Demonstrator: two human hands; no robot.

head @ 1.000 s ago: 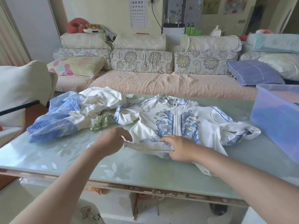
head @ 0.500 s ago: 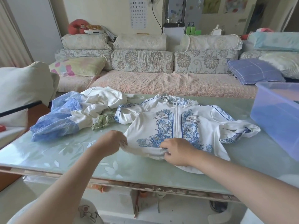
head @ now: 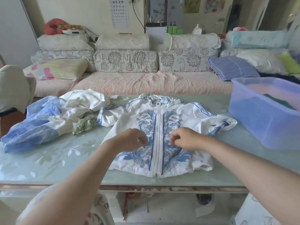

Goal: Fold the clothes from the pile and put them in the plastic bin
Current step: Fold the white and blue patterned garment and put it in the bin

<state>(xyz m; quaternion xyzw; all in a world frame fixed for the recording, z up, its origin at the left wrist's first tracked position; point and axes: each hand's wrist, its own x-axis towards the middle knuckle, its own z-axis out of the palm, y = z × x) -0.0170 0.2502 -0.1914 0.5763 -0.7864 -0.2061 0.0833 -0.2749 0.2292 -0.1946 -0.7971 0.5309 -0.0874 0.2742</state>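
Observation:
A white zip-up jacket with blue floral print (head: 162,120) lies spread front-up on the green glass table (head: 53,159), its hem near the front edge. Both my hands are over its middle, one on each side of the zip. My left hand (head: 132,140) and my right hand (head: 186,140) have loosely curled fingers and hold nothing. The pile of blue and white clothes (head: 48,120) lies at the table's left. The translucent blue plastic bin (head: 266,124) stands at the right, with a dark green garment (head: 276,101) inside.
A sofa with patterned cushions (head: 126,60) runs behind the table, with a purple pillow (head: 232,67) on its right. A pale chair back (head: 14,88) stands at the far left. Papers and small items lie under the table.
Both hands gripped the bunched lower hem and pulled it toward the front edge. They have let go and moved up over the jacket's middle, which now lies flat.

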